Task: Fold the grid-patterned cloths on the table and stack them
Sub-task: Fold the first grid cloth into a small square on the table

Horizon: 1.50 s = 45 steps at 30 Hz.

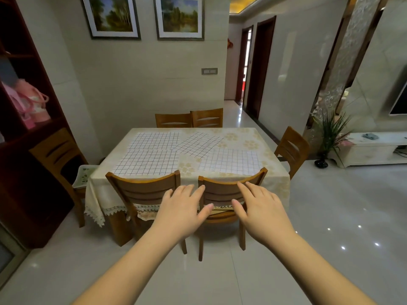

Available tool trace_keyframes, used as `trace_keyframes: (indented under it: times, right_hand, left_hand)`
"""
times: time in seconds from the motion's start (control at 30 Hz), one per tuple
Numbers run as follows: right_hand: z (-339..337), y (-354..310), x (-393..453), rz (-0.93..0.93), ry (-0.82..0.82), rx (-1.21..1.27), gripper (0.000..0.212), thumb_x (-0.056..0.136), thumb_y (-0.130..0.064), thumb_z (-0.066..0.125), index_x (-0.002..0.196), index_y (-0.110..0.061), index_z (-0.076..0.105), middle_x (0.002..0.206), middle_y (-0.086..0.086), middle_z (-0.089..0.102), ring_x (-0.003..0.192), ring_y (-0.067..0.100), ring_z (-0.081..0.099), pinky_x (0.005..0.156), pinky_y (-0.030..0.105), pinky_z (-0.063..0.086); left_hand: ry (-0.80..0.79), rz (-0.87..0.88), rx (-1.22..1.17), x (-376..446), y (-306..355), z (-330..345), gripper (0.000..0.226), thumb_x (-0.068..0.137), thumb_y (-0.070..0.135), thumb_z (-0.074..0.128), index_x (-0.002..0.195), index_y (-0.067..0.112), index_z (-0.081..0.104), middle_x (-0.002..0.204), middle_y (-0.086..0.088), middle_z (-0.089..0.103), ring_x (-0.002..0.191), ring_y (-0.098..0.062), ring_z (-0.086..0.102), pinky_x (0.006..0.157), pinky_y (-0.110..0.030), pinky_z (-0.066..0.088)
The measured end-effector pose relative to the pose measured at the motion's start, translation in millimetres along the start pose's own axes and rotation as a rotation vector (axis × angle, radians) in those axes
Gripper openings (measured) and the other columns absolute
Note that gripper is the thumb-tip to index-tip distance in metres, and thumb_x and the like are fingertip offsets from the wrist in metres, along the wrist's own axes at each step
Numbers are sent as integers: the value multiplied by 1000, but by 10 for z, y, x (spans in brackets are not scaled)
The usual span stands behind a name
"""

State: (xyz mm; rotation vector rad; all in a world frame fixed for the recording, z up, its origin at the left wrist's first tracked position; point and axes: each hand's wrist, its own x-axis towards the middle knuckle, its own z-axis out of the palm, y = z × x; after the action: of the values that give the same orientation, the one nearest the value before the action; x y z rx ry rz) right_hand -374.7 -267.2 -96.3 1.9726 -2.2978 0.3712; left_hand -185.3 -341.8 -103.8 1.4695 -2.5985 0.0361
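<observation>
Head view.

Left hand (184, 206): palm down, fingers straight and slightly spread, holding nothing. It is stretched forward in the air in front of the gap between the two near chairs; whether a fingertip touches a chair back cannot be told.

Right hand (258, 205): palm down, fingers straight and spread wide, holding nothing. It sits in front of the back of the near right chair (231, 188); contact cannot be told.

Table (273, 179): covered with a cream floral tablecloth whose lace edge hangs over the near side.

Grid-patterned cloths, four, all lying flat and unfolded on the table:
- near left cloth (147, 161), close to the near table edge, just behind the near left chair (143, 188);
- far left cloth (154, 139), its near edge meeting the near left cloth;
- far centre cloth (199, 143), turned at an angle, overlapping the far left cloth's corner;
- near right cloth (231, 161), close to the near edge, its corner under or touching the far centre cloth.

Edges and room: both near chairs are pushed in against the near table edge, standing between the hands and the cloths. Two more chairs (189, 119) stand at the far side, one chair (290, 148) at the right end, one at the left end beside a dark cabinet (26, 172). Open tiled floor (330, 205) lies to the right of the table and beneath the arms.
</observation>
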Motion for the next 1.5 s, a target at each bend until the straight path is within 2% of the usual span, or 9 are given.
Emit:
trace_keyframes:
  times: [0.17,0.3,0.57,0.97,1.27,1.5]
  right_hand:
    - [175,14,494,42,-9,-9,59,100,-52,27,153,-27,24,156,-4,32,144,15,27,115,33,22]
    - [325,114,866,61,-24,-21,59,100,-53,27,153,-26,26,156,-4,34,143,15,29,115,34,23]
    - [755,609,1710,52,-71,17,59,100,-52,28,152,-24,27,155,-3,35,143,16,29,115,34,23]
    - [1301,1535,3089,4,-212,117,61,101,-52,26,155,-25,18,160,-1,25,147,17,21,117,36,18]
    - [1847,1677,4004,-33,-307,117,61,101,-51,26,155,-24,19,161,1,23,147,19,20,118,37,17]
    - [2318,1717,4766,-14,-365,64,60,102,-50,25,155,-22,19,161,4,23,147,22,21,118,40,19]
  left_hand:
    - [-2,48,14,561,-211,119,77,88,69,10,153,31,22,156,4,31,145,-16,24,117,-46,23]
    - [-4,70,-17,957,-306,309,66,96,64,24,153,30,24,156,3,34,145,-17,26,116,-46,26]
    - [-50,59,-8,1944,-262,713,63,96,62,26,151,30,27,152,3,37,142,-18,31,115,-43,27]
    - [-147,-74,-45,3501,-112,1391,60,99,55,31,151,27,30,154,2,38,142,-17,31,115,-42,27]
    - [-201,-124,-91,4264,-404,1915,59,99,54,34,151,26,31,155,1,36,143,-17,30,113,-40,28]
    - [-236,-96,-138,4971,-740,2372,58,100,51,34,152,27,26,160,0,26,146,-19,24,115,-41,25]
